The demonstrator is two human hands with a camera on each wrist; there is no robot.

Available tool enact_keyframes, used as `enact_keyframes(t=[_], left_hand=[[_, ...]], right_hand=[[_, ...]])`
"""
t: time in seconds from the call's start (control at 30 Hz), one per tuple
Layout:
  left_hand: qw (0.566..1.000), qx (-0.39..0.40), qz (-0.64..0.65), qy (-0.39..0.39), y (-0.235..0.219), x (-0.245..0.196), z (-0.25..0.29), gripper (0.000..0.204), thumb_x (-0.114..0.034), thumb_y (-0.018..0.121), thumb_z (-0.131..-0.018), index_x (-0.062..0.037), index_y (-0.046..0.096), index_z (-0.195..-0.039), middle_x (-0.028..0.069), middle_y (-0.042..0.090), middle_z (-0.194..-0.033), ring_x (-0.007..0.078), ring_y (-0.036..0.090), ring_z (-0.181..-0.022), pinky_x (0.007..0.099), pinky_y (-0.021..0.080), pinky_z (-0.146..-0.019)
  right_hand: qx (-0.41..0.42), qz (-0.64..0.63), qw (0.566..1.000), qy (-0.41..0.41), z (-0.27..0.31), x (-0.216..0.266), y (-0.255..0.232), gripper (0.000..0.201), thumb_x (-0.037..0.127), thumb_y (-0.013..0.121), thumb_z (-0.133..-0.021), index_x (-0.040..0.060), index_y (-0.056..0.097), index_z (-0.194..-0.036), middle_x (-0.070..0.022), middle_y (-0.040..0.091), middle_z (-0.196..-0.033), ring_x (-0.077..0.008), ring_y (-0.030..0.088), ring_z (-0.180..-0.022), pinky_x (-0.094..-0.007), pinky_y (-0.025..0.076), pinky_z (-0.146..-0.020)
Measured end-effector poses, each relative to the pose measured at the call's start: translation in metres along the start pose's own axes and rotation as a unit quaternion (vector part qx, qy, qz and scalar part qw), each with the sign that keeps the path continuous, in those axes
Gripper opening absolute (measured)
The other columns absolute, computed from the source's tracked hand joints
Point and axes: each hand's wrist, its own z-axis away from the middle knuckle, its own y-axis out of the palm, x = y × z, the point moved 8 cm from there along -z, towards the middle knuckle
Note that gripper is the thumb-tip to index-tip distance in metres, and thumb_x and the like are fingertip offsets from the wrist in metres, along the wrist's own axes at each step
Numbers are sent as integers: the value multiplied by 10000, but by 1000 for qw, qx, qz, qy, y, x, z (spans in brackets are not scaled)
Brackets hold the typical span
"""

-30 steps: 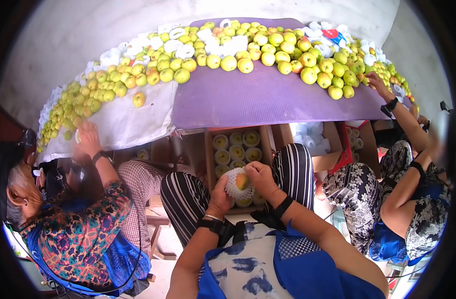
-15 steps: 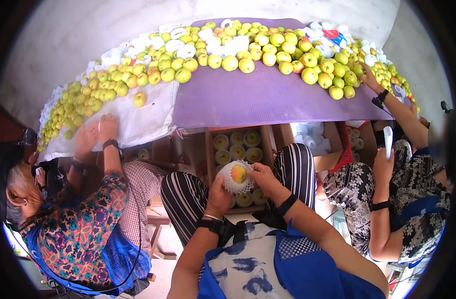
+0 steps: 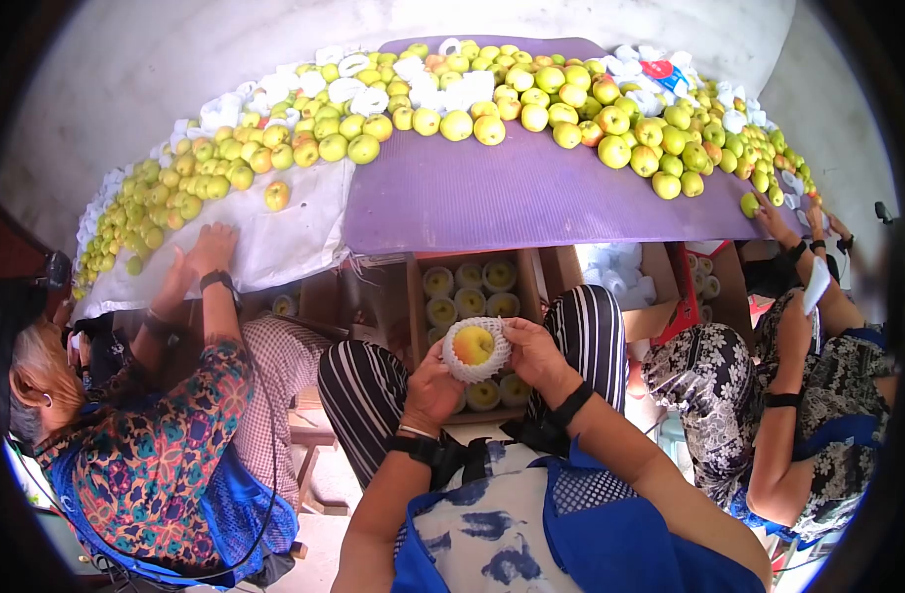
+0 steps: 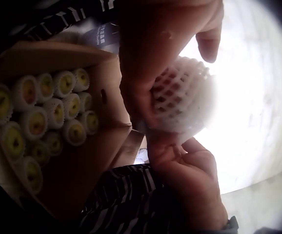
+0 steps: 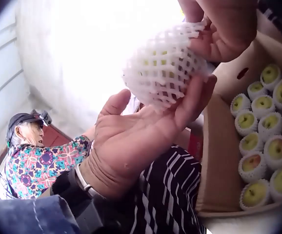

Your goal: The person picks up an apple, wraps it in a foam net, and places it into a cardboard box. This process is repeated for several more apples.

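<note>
Since a second ago the fruit has turned face-up in my hands, its yellow-red skin now showing through the open top of the foam net, and the pair has dropped slightly toward my lap. My left hand cups the netted apple from below and the side, fingers curled round the white foam net; my right hand grips the opposite side, thumb and fingers curled against the mesh. So the apple sits between both palms, held above my striped trousers and just over the cardboard box, where rows of wrapped apples already lie in their nets. Beyond the box, the purple mat on the tabletop carries a long heap of loose yellow-green apples and spare nets. To my left a person in a patterned top reaches onto the white sheet; to my right another person reaches toward the pile.
</note>
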Motion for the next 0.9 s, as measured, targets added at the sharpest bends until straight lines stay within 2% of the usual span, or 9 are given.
enact_keyframes(t=[0.1, 0.17, 0.4, 0.47, 0.6, 0.67, 0.8, 0.87, 0.9], left_hand=[[997, -21, 74, -6, -2, 4, -1, 489, -104, 521, -768, -35, 349, -1221, 129, 437, -1204, 257, 423, -1127, 413, 336, -956], [994, -100, -27, 15, -24, 9, -1, 495, -74, 553, -764, -40, 329, -1204, 112, 437, -1178, 238, 424, -1117, 392, 340, -959], [992, -117, -37, 32, -31, 15, -5, 487, -57, 572, -761, -47, 324, -1180, 98, 434, -1158, 224, 421, -1110, 383, 335, -967], [995, -99, -14, 30, -26, 17, -7, 491, -63, 573, -766, -46, 326, -1190, 99, 435, -1164, 228, 415, -1117, 387, 323, -975], [997, -73, 16, 33, -20, 24, -11, 464, -59, 572, -783, -47, 337, -1184, 84, 450, -1145, 219, 436, -1089, 373, 335, -963], [996, -63, 54, 18, -25, 31, -13, 477, -109, 552, -811, -42, 328, -1227, 97, 431, -1203, 230, 407, -1138, 386, 296, -994], [995, -29, 100, -3, -16, 33, -14, 491, -235, 523, -837, -47, 344, -1253, 115, 396, -1274, 262, 352, -1198, 415, 224, -1034], [993, -28, 113, -7, -15, 34, -14, 460, -306, 477, -856, -49, 391, -1228, 115, 413, -1267, 267, 360, -1192, 422, 210, -1037], [993, -28, 114, -7, -16, 34, -15, 460, -306, 477, -856, -49, 391, -1228, 115, 413, -1267, 267, 360, -1192, 422, 210, -1037]], right_hand=[[1, 29, 1000, 7, -1, -2, 0, 113, 76, 494, -842, 5, 542, -915, -82, 590, -874, -187, 583, -792, -326, 494, -708], [-17, 82, 996, 41, -1, -8, -4, 97, 105, 512, -837, 27, 546, -883, -62, 584, -829, -174, 585, -751, -314, 501, -660], [-80, 120, 988, 51, 0, -17, -15, 130, 192, 510, -857, 63, 519, -849, -37, 572, -791, -154, 572, -694, -292, 492, -634], [-97, 41, 994, -19, -2, -15, -15, 139, 194, 495, -863, 57, 512, -851, -36, 563, -777, -147, 566, -683, -252, 468, -629], [-152, 58, 983, -87, -5, -11, -19, 151, 178, 462, -880, 44, 512, -830, -22, 553, -762, -122, 546, -678, -226, 442, -624], [-153, 132, 962, -185, -13, -4, -26, 187, 169, 435, -874, 21, 527, -806, -28, 560, -741, -123, 508, -639, -254, 417, -599], [-155, 232, 928, -246, -18, -1, -33, 216, 173, 438, -865, -1, 522, -767, -76, 562, -708, -152, 499, -624, -285, 410, -599], [-163, 386, 857, -300, -19, 0, -35, 234, 192, 449, -855, -15, 515, -770, -153, 553, -711, -250, 515, -632, -332, 411, -615], [-163, 387, 856, -301, -15, 2, -30, 234, 192, 449, -855, -15, 515, -770, -153, 553, -711, -250, 515, -632, -332, 411, -615]])
